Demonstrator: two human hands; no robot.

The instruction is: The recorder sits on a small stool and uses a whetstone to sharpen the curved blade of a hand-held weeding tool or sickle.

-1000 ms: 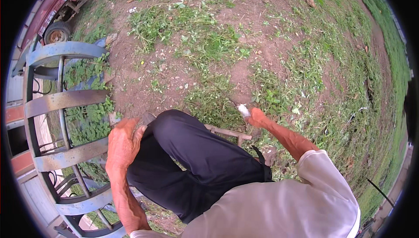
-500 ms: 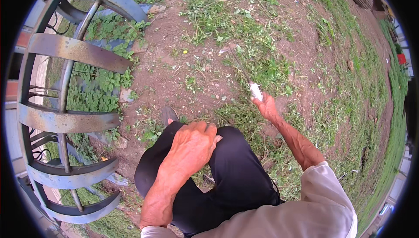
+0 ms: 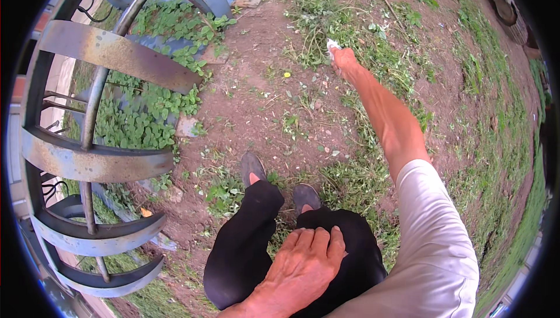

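My right hand is stretched far forward, fingers closed around the white-wrapped handle of a sickle. It is over a patch of cut weeds, and the thin metal blade is hidden or too blurred to make out. My left hand holds nothing and lies palm down over my right knee, its fingers resting on the black trousers.
To the left stands a rusty blue-grey metal frame with curved bands, above leafy plants. My shoes are on bare soil with loose weeds. Grass strips run along the right. A small yellow object lies ahead.
My right arm has reached farther forward with the sickle, onto the weeds. My left hand has gone lower and rightward, from the left knee to the right. Both shoes now show.
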